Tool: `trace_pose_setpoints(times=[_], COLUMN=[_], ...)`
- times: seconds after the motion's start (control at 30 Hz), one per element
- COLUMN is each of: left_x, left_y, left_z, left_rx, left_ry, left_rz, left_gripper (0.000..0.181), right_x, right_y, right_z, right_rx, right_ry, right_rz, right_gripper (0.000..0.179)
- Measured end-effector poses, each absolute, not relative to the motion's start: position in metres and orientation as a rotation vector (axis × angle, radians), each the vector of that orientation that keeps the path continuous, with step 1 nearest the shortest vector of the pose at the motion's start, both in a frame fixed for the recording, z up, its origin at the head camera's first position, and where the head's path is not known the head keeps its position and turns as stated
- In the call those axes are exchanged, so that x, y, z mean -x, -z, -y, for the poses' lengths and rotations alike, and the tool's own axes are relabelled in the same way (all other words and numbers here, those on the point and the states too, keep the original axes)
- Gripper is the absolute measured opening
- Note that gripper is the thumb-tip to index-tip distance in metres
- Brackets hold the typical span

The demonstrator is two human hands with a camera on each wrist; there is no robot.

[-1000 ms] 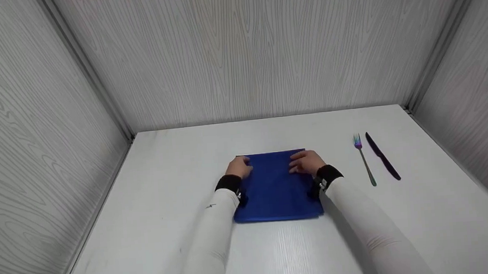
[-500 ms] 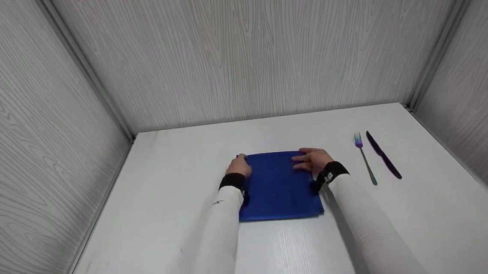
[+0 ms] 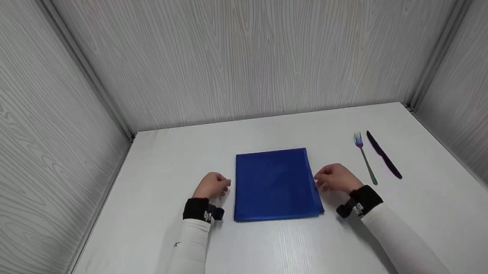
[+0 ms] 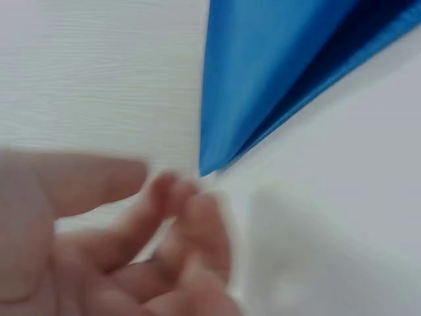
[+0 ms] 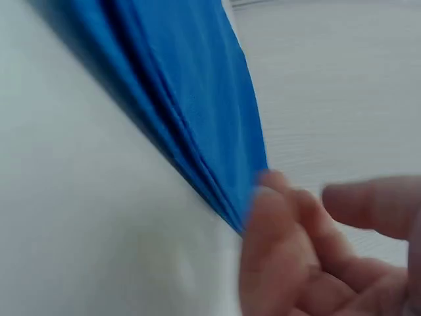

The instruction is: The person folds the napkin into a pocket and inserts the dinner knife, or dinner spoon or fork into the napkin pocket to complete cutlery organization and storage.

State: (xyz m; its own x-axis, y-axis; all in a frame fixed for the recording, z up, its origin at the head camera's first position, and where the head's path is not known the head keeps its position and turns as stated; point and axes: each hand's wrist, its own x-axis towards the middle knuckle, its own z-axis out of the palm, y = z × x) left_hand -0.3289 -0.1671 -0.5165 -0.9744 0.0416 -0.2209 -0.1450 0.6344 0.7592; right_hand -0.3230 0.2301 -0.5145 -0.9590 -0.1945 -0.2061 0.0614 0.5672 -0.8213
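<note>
A folded blue cloth (image 3: 275, 185) lies flat on the table as a near square, its layers showing along the edges in both wrist views. My left hand (image 3: 211, 185) is just off the cloth's left side, fingers loosely bent and holding nothing. In the left wrist view a gap shows between the left fingers (image 4: 204, 224) and the cloth's corner (image 4: 227, 141). On the other side, my right hand (image 3: 337, 177) is at the cloth's right edge, its fingertips overlapping that edge. The right thumb (image 5: 368, 203) stands apart from the fingers, with nothing pinched between them.
To the right of the cloth, a rainbow-coloured fork (image 3: 365, 158) and a dark purple knife (image 3: 383, 154) lie side by side on the white table (image 3: 176, 154). Pale wood-grain panels (image 3: 242, 55) rise at the back and both sides.
Both hands have come off the cloth's far corners, drawn back toward the body and spread outward to its sides. The folded cloth stays in about the same place.
</note>
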Motion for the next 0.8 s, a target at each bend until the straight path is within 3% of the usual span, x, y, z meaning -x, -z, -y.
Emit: trace_pose_setpoints(times=[0.13, 0.3, 0.57, 0.8], left_x=[0.314, 0.306, 0.304, 0.303], left_y=[0.513, 0.514, 0.514, 0.514], left_z=[0.166, 0.159, 0.153, 0.149], left_rx=[-0.029, -0.050, -0.070, -0.089], left_ry=[-1.017, -0.947, -0.930, -0.928], left_rz=[-2.592, -2.622, -2.627, -2.639], left_gripper=[0.027, 0.030, 0.039, 0.045], right_x=[0.300, 0.287, 0.282, 0.282], right_y=[0.506, 0.507, 0.513, 0.516], right_z=[-0.227, -0.218, -0.211, -0.207], right_rx=[0.276, 0.285, 0.197, 0.294], right_ry=[1.069, 0.902, 0.832, 0.850], right_rz=[-2.625, -2.676, -2.708, -2.771], right_gripper=[0.021, 0.027, 0.040, 0.053])
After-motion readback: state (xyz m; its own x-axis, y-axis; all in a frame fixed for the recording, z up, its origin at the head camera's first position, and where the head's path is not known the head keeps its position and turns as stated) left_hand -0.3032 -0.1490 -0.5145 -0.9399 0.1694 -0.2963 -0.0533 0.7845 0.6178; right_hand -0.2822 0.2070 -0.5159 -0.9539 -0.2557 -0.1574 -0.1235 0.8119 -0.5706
